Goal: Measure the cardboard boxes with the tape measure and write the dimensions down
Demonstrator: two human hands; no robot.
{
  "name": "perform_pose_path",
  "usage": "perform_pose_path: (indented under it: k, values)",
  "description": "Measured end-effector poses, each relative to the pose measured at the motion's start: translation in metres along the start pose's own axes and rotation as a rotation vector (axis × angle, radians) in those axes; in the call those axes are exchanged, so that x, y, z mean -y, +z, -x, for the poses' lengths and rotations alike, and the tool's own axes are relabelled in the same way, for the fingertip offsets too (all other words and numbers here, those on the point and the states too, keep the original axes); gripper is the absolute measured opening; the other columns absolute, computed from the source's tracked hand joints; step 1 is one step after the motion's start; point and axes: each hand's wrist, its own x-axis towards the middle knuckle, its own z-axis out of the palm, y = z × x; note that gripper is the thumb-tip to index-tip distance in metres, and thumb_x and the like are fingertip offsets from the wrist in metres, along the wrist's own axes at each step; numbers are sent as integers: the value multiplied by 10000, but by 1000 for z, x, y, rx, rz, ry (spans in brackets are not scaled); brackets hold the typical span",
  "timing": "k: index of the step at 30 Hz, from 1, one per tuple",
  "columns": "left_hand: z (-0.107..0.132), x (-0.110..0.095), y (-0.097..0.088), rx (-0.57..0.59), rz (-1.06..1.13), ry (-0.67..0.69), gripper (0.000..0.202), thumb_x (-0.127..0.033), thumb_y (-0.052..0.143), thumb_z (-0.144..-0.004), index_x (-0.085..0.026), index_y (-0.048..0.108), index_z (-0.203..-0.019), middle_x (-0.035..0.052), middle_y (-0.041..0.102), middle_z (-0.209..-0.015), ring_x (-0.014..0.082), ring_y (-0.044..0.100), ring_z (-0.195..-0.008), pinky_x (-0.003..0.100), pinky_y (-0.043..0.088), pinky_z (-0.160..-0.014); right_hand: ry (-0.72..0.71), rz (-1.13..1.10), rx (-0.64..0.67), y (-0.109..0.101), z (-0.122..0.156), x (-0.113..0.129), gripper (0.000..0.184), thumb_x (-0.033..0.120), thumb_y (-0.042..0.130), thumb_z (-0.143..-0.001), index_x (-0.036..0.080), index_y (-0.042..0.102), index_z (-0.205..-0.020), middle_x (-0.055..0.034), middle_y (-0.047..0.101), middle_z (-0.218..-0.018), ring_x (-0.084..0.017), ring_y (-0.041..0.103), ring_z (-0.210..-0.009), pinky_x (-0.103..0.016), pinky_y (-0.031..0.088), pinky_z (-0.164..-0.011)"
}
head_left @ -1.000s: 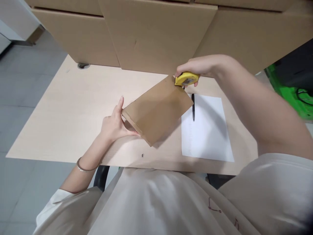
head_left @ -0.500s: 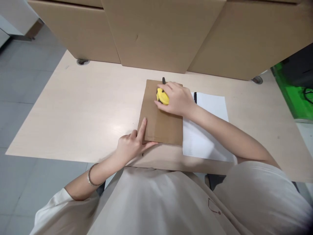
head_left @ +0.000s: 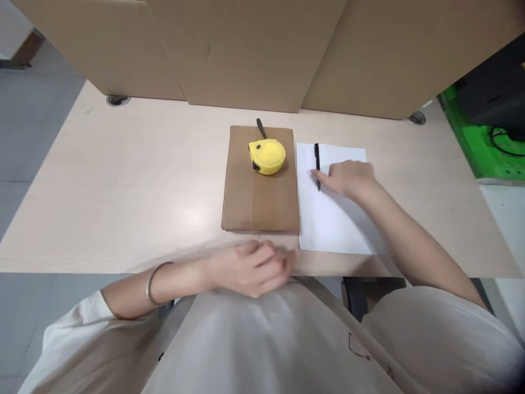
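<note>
A yellow tape measure point(head_left: 268, 155) with a black wrist strap lies on a flat brown cardboard box point(head_left: 262, 205). To the right, a black pen point(head_left: 317, 164) rests on a white sheet of paper point(head_left: 340, 219). My right hand point(head_left: 350, 178) is over the paper, one finger stretched out to the lower part of the pen. Its other fingers are bent and slightly blurred; the pen is not gripped. My left hand point(head_left: 256, 268) hovers at the table's front edge, just below the box, with its fingers curled in and nothing visible in them.
The pale wooden table point(head_left: 123, 180) carries large cardboard panels point(head_left: 254, 54) standing along its back edge. Cable holes point(head_left: 118, 100) sit near both back corners. A green surface point(head_left: 492, 158) with a dark object and a cable is at the right.
My right hand has let go of the tape measure on the box and moved right to the pen. My left hand has left the box and drawn back to the table's front edge.
</note>
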Motion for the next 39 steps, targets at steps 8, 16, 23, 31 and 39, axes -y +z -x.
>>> perform_pose_path:
  k: [8, 16, 23, 31, 39]
  values:
    - [-5, -39, 74, 296, 359, 157, 390, -171, 481, -1088, -125, 716, -1396, 96, 750, -1450, 199, 709, -1362, 287, 516, -1191, -268, -435, -8, 32, -1, -13, 393, 312, 375, -1073, 193, 599, -773, -116, 697, -812, -246, 664, -808, -370, 494, -804]
    - [1, -43, 104, 553, 619, -86, 775, -597, 426, -1101, -2, 513, -1590, 213, 520, -1666, 285, 450, -1621, 351, 376, -1346, -372, -1339, -20, 66, -3, -34, 520, 544, 955, -689, 219, 567, -806, -17, 661, -599, -128, 541, -467, -264, 422, -468]
    - [1, -40, 96, 492, 672, -118, 667, -518, 565, -1072, -45, 584, -1541, 194, 586, -1622, 254, 512, -1582, 314, 425, -1312, -276, -1359, -73, 79, -3, -35, 614, 709, 928, -670, 211, 569, -676, -41, 672, -577, -114, 551, -422, -221, 336, -346]
    - [-6, -38, 87, 612, 712, -160, 611, -488, 578, -1073, -101, 573, -1546, 148, 561, -1657, 225, 456, -1618, 294, 339, -1351, -267, -1315, -86, 75, -4, -40, 540, 473, 1025, -586, 211, 558, -650, 2, 599, -493, -98, 536, -423, -218, 445, -427]
    - [1, -43, 100, 421, 472, -29, 675, -574, 515, -1079, -49, 648, -1482, 172, 686, -1524, 261, 631, -1470, 311, 469, -1237, -282, -1267, -41, 71, -6, -38, 481, 457, 996, -595, 205, 586, -600, -18, 607, -493, -106, 537, -425, -224, 412, -432]
